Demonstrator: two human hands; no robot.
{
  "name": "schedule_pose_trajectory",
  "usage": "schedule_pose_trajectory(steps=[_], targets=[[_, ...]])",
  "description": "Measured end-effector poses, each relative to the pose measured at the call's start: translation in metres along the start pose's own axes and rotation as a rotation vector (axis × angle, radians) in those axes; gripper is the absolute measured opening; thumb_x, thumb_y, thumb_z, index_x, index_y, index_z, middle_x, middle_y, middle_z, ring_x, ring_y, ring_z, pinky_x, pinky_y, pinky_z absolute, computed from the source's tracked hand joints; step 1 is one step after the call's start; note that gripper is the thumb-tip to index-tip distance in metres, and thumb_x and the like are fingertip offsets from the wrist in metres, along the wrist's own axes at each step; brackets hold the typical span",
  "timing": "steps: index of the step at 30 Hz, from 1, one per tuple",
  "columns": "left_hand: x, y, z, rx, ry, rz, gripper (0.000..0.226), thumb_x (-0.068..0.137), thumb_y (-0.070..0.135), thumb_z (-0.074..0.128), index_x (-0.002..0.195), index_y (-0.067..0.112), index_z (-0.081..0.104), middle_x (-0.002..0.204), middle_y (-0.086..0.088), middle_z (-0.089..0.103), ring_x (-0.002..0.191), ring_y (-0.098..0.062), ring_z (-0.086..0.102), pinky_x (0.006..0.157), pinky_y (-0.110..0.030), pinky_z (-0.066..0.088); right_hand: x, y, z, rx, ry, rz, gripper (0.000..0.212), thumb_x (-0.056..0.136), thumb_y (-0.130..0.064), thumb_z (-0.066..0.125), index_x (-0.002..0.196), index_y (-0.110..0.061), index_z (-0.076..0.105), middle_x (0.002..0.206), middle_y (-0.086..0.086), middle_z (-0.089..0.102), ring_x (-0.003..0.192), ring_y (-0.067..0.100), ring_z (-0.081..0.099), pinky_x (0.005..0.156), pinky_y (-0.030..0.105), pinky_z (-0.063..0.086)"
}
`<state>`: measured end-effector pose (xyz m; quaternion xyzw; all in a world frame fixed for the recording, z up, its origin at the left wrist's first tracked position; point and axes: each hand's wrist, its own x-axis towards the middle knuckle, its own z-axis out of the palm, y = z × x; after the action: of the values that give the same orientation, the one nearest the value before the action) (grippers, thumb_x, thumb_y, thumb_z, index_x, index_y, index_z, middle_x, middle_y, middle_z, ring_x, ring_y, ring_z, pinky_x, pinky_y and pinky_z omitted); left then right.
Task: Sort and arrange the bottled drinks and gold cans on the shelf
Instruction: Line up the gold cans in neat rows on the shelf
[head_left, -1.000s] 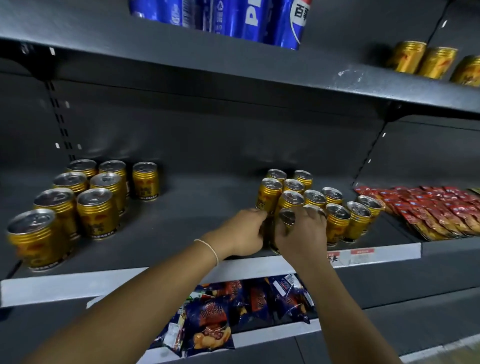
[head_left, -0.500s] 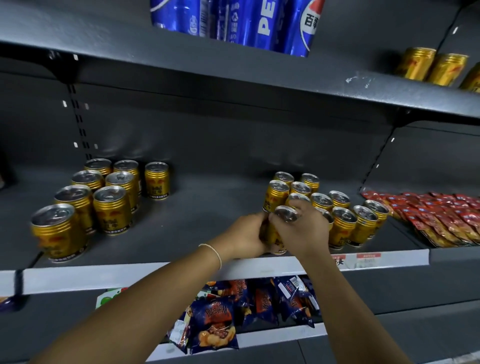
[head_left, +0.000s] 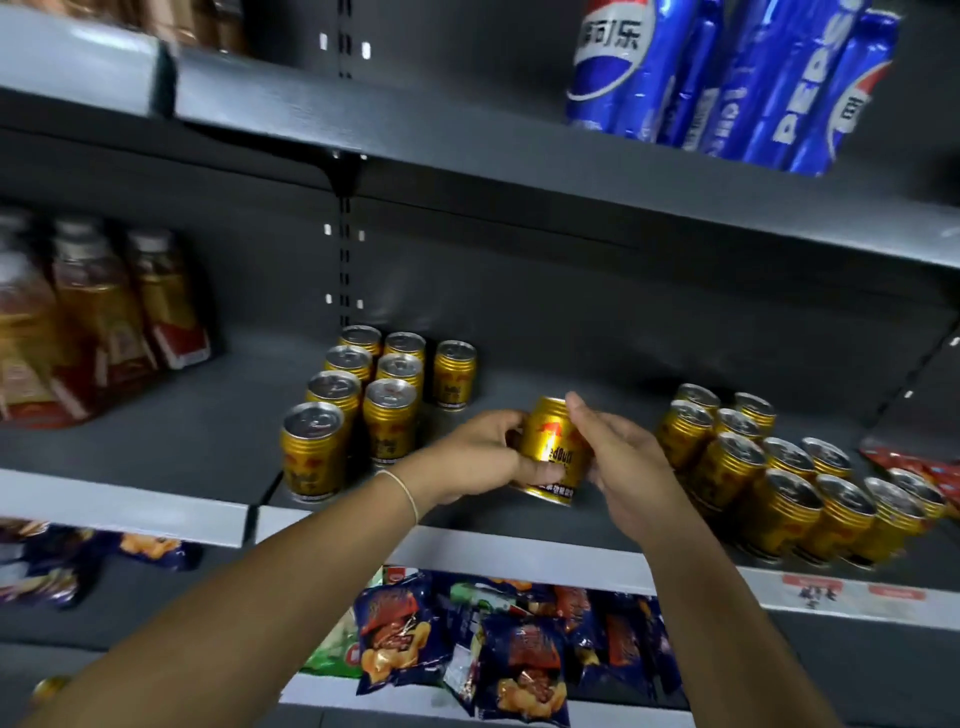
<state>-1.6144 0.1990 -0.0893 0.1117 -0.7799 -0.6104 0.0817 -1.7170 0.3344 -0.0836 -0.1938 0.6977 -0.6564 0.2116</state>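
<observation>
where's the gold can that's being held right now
In the head view, the tilted gold metal can sits mid-frame between left hand and right hand, between both can clusters.

Tilted gold can between two upright gold-can clusters; blurred bottled drinks far left.

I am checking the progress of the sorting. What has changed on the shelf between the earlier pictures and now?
One gold can has left the right group. The left hand grips it in the gap, carrying it toward the left group; the right hand touches it with open fingers. Both groups stand as before. The camera has turned left, showing bottles.
</observation>
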Motion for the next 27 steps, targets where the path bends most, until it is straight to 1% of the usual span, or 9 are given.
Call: schedule_pose_trajectory(steps=[3,8,11,13,16,19,21,23,27], targets=[[-0.018,0.001,-0.030,-0.007,0.000,0.012,0.046,0.079,0.019,0.080,0.120,0.010,0.062,0.114,-0.008,0.071,0.110,-0.023,0.065,0.105,-0.045,0.045,-0.006,-0.001,0.025,0.027,-0.210,0.052,0.071,0.059,-0.063,0.076,0.109,-0.012,0.069,0.101,0.007,0.076,0.096,0.023,0.073,0.080,0.038,0.059],[-0.046,0.002,-0.071,0.364,0.033,0.064,0.048,0.071,0.035,0.085,0.111,0.017,0.063,0.104,0.003,0.072,0.097,-0.012,0.067,0.093,-0.041,0.053,-0.014,0.001,0.064,0.064,-0.354,-0.013,0.057,0.069,-0.047,0.078,0.109,-0.007,0.070,0.106,0.014,0.074,0.099,0.028,0.072,0.074,0.033,0.059],[-0.060,-0.004,-0.093,0.544,0.071,0.122,0.046,0.073,0.039,0.083,0.109,0.020,0.063,0.103,0.007,0.070,0.094,-0.009,0.065,0.089,-0.038,0.054,-0.016,0.008,0.086,0.129,-0.354,-0.046,0.055,0.068,-0.041,0.082,0.109,-0.007,0.070,0.106,0.015,0.074,0.098,0.029,0.072,0.072,0.031,0.059],[-0.068,-0.010,-0.110,0.554,0.101,0.163,0.042,0.080,0.032,0.078,0.118,0.021,0.063,0.113,0.004,0.069,0.103,-0.010,0.064,0.094,-0.035,0.052,-0.016,0.015,0.103,0.161,-0.313,-0.073,0.053,0.065,-0.040,0.084,0.107,-0.010,0.072,0.106,0.013,0.075,0.098,0.026,0.072,0.075,0.033,0.060],[-0.080,-0.021,-0.138,0.609,0.288,0.229,0.034,0.093,0.018,0.061,0.127,0.016,0.061,0.121,-0.003,0.068,0.112,-0.018,0.063,0.097,-0.031,0.049,-0.015,0.031,0.125,0.146,-0.224,-0.127,0.057,0.060,-0.040,0.086,0.108,-0.012,0.071,0.105,0.007,0.076,0.101,0.023,0.072,0.081,0.033,0.059],[-0.082,-0.036,-0.159,0.829,0.400,0.227,0.033,0.094,0.016,0.051,0.125,0.014,0.061,0.119,-0.011,0.066,0.110,-0.031,0.060,0.091,-0.039,0.050,-0.017,0.051,0.143,0.177,-0.189,-0.173,0.057,0.060,-0.035,0.087,0.110,-0.014,0.070,0.107,0.004,0.075,0.103,0.020,0.071,0.080,0.027,0.057],[-0.079,-0.048,-0.164,0.891,0.344,0.155,0.035,0.096,0.019,0.047,0.127,0.010,0.058,0.129,-0.014,0.060,0.121,-0.033,0.052,0.101,-0.043,0.044,-0.019,0.063,0.153,0.168,-0.175,-0.211,0.055,0.060,-0.033,0.088,0.110,-0.017,0.070,0.109,0.002,0.075,0.104,0.017,0.070,0.079,0.023,0.056],[-0.076,-0.060,-0.165,0.911,0.286,0.127,0.037,0.099,0.021,0.043,0.131,0.008,0.053,0.138,-0.014,0.053,0.132,-0.030,0.042,0.116,-0.041,0.026,-0.021,0.072,0.161,0.107,-0.165,-0.255,0.053,0.061,-0.032,0.088,0.109,-0.022,0.069,0.109,-0.003,0.075,0.104,0.014,0.070,0.079,0.020,0.055],[-0.073,-0.070,-0.163,0.871,0.284,0.173,0.046,0.104,0.031,0.036,0.143,0.010,0.043,0.152,-0.009,0.040,0.145,-0.023,0.024,0.119,-0.034,0.008,-0.023,0.080,0.169,-0.021,-0.173,-0.286,0.061,0.060,-0.039,0.088,0.115,-0.031,0.064,0.113,-0.009,0.073,0.106,0.012,0.069,0.086,0.027,0.056]])
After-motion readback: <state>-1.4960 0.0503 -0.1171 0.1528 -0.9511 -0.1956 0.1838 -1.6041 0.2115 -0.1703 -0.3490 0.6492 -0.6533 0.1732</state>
